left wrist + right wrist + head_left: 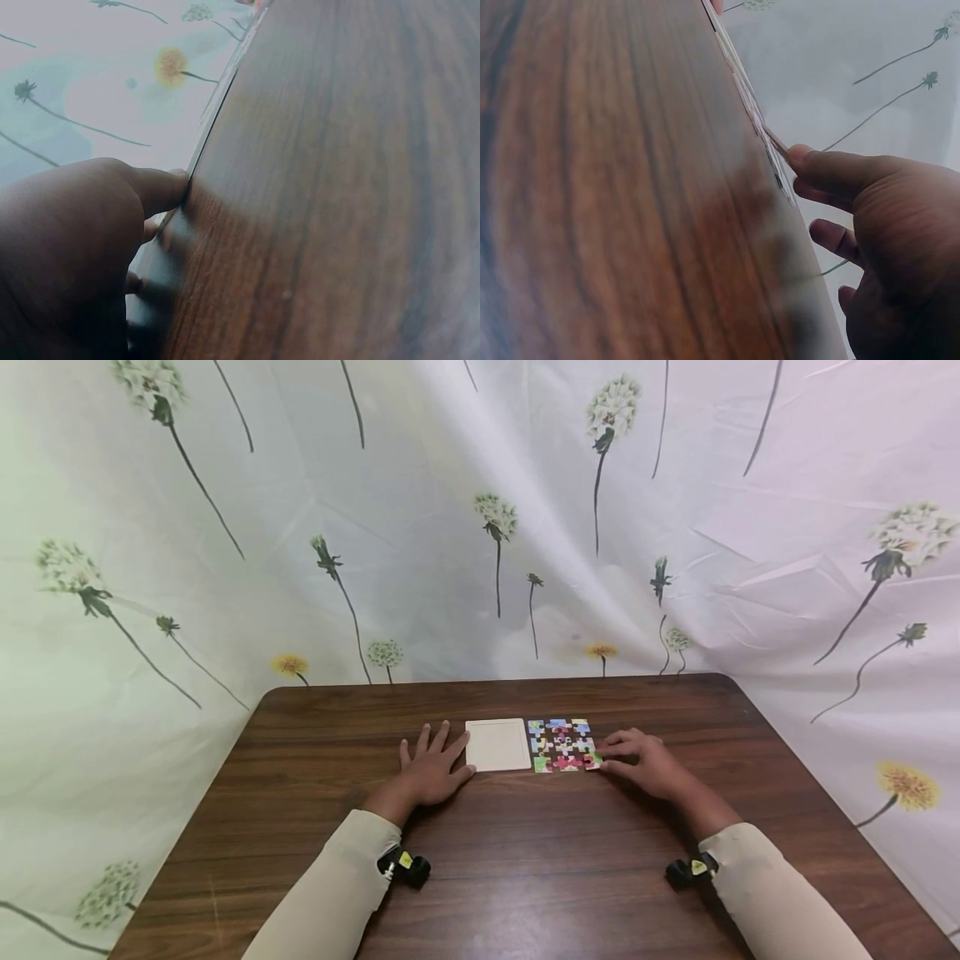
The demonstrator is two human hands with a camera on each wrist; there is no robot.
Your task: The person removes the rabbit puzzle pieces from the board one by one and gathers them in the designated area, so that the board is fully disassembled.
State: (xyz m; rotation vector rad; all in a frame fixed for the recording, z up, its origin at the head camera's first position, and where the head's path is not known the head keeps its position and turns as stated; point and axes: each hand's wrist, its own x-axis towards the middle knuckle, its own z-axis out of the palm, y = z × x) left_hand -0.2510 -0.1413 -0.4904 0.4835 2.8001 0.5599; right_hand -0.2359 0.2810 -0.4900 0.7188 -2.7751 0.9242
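A white square puzzle tray (497, 745) with a raised border lies flat near the far side of the table. My left hand (431, 772) rests beside it with fingers spread, thumb and index fingertip at its left edge. Immediately right of the tray, several colourful jigsaw pieces (562, 745) are laid out in rows with small gaps between them. At the lower right corner of these rows, my right hand (647, 766) pinches a jigsaw piece (778, 144) between thumb and index finger. That piece tilts up at one side in the right wrist view; the fingertips partly cover it.
The dark brown wooden table (517, 868) has rounded far corners. Behind it hangs a pale curtain (442, 585) printed with dandelions. Black wrist cameras are strapped over both light sleeves (330, 881).
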